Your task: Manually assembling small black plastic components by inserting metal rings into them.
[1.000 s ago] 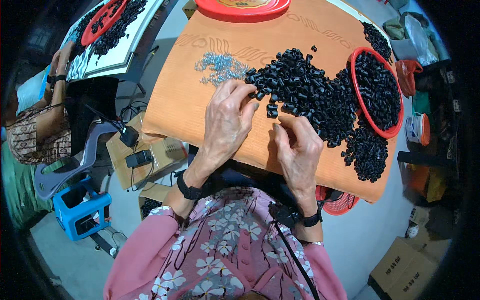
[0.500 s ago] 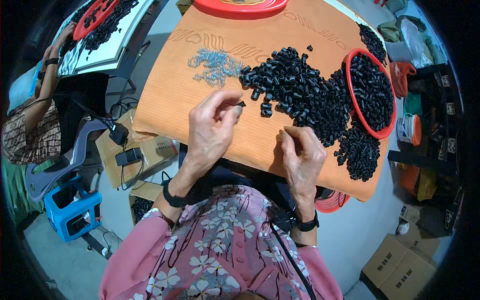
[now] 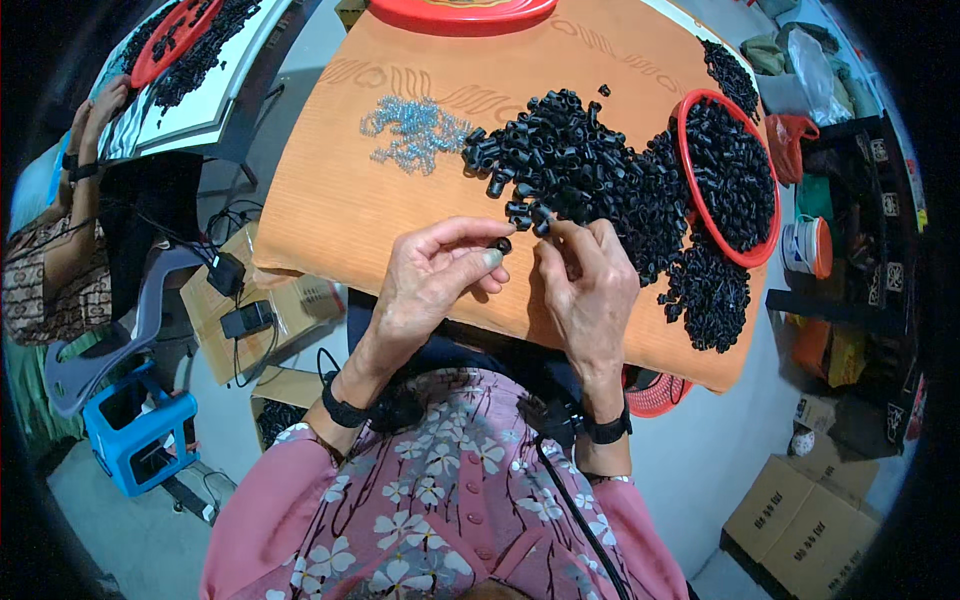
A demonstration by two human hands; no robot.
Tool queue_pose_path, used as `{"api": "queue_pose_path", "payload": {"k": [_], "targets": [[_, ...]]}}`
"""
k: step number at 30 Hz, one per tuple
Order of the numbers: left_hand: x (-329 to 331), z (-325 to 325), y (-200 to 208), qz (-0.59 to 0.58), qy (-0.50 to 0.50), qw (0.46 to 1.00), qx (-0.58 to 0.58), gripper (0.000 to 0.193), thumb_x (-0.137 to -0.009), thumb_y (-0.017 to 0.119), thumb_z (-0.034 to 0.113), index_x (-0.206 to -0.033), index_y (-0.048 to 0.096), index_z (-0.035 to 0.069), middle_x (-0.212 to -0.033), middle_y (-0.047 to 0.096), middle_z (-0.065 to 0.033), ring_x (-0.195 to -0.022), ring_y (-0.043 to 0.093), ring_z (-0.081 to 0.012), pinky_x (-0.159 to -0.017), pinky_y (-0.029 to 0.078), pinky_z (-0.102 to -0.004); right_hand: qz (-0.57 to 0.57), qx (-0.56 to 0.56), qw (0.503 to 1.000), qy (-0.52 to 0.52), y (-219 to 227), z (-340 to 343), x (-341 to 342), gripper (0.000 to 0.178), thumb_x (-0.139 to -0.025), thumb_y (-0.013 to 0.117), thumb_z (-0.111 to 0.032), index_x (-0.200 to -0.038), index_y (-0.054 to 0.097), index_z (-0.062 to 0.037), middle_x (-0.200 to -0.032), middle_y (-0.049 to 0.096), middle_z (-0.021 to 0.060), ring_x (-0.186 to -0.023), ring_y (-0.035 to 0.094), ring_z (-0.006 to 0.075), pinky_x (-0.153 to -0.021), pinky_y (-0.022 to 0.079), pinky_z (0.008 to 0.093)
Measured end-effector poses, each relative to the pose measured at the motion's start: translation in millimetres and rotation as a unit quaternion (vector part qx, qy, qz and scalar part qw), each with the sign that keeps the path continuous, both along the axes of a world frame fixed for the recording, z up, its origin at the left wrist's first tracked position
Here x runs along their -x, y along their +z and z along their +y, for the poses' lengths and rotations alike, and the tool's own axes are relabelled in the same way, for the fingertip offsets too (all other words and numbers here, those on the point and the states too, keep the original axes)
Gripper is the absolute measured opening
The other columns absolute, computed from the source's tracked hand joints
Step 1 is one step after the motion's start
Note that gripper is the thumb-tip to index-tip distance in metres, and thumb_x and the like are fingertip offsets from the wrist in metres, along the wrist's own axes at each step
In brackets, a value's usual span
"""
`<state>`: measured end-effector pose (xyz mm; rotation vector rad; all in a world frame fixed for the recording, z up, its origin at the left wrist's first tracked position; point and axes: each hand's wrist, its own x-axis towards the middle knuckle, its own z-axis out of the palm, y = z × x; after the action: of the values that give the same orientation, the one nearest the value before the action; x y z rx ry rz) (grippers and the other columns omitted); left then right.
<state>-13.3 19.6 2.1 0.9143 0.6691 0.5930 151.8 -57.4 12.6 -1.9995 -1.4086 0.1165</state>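
Between the thumb and forefinger of my left hand [image 3: 420,280] is a small round black plastic part [image 3: 503,245], its dark hole turned up. My right hand [image 3: 592,285] is closed, fingers curled in a pinch; its tips reach a short black tube [image 3: 541,219] at the near edge of the pile, and what lies inside the pinch is hidden. That pile of black plastic tubes [image 3: 570,150] spreads across the orange-covered table [image 3: 320,200]. Left of it lies a loose heap of small silvery springs [image 3: 415,132].
A red round tray [image 3: 688,170] full of small black parts stands at the right, with more parts [image 3: 708,305] before it. Another red tray [image 3: 460,18] is at the far edge. A co-worker's hands [image 3: 105,105] are at a table on the left. A blue stool [image 3: 140,430] stands lower left.
My hands have come closer together. The left turned and moved right with its black part; the right lifted its fingertips forward to the tube at the pile's edge. The whole view shifted slightly.
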Motion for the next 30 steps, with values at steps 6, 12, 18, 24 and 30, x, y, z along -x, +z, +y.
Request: {"api": "queue_pose_path", "payload": {"k": [6,12,18,24,30], "targets": [[-4.9,2.1,1.8,0.03,0.015,0.999,-0.012,0.027,-0.091,0.058,0.003,-0.116,0.057,-0.006,-0.09,0.065,-0.0101,-0.078,0.065,-0.0126,-0.071,0.054,-0.0235,0.091,-0.014,0.994,-0.056,3.9,-20.1,-8.7,0.015,-0.079,0.066,0.002,-0.094,0.068,0.0,-0.075,0.058,0.0113,-0.062,0.059,0.021,-0.056,0.047,0.0325],[-6.0,0.7,3.9,0.039,0.007,0.999,-0.006,0.024,-0.091,0.059,0.004,-0.112,0.057,-0.007,-0.092,0.063,-0.0089,-0.082,0.065,-0.0119,-0.072,0.054,-0.023,0.017,-0.029,0.999,-0.01,-1.1,-5.0,0.6,0.014,-0.082,0.066,-0.005,-0.095,0.067,-0.003,-0.076,0.055,0.0112,-0.067,0.059,0.027,-0.058,0.047,0.0378],[-7.8,-3.2,-1.8,0.032,0.008,0.999,-0.028,0.023,-0.092,0.058,0.003,-0.112,0.057,-0.007,-0.094,0.063,-0.0087,-0.083,0.065,-0.0114,-0.074,0.054,-0.022,-0.046,-0.005,0.998,0.044,-1.4,11.9,18.7,0.016,-0.084,0.066,-0.01,-0.099,0.064,-0.0054,-0.076,0.054,0.0102,-0.069,0.06,0.0272,-0.056,0.047,0.0394],[-5.3,-3.7,0.3,0.045,0.016,0.998,-0.04,0.022,-0.091,0.057,0.001,-0.112,0.057,-0.007,-0.092,0.065,-0.0093,-0.081,0.065,-0.0116,-0.073,0.054,-0.0224,0.08,0.003,0.997,0.019,-1.1,-6.7,11.6,0.017,-0.082,0.068,-0.006,-0.099,0.067,-0.0035,-0.074,0.058,0.0116,-0.065,0.06,0.0261,-0.058,0.047,0.0368],[-9.3,-1.8,3.3,0.051,0.012,0.997,-0.054,0.023,-0.091,0.056,0.001,-0.113,0.057,-0.008,-0.087,0.066,-0.0099,-0.08,0.065,-0.0121,-0.072,0.054,-0.023,0.1,0.003,0.994,-0.051,4.7,-14.4,-2.5,0.017,-0.081,0.068,-0.004,-0.098,0.067,0.0005,-0.077,0.061,0.0136,-0.065,0.061,0.0251,-0.06,0.048,0.0351]]}}
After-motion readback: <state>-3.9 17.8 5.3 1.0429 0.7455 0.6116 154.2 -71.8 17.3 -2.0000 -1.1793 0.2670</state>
